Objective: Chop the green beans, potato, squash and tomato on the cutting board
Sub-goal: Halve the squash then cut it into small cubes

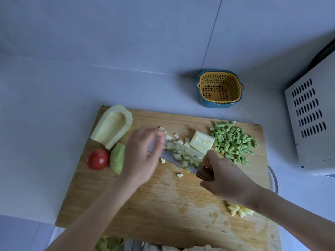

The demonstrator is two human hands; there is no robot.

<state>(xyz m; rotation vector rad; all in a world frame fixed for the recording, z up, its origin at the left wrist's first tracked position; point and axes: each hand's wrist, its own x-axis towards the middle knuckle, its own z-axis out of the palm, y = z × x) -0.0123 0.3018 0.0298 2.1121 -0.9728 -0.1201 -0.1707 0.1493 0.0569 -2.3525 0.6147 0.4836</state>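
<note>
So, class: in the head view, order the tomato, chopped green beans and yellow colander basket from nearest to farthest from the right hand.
1. Chopped green beans, just beyond the right hand.
2. Yellow colander basket, behind the cutting board.
3. Tomato, at the board's left edge.

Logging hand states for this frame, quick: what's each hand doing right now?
Left hand: open, blurred, fingers spread by the diced squash.
Right hand: gripping the knife by its handle.

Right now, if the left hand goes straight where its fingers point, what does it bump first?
Probably the small pale diced squash cubes just past the left hand; blur hides whether they touch.
</note>
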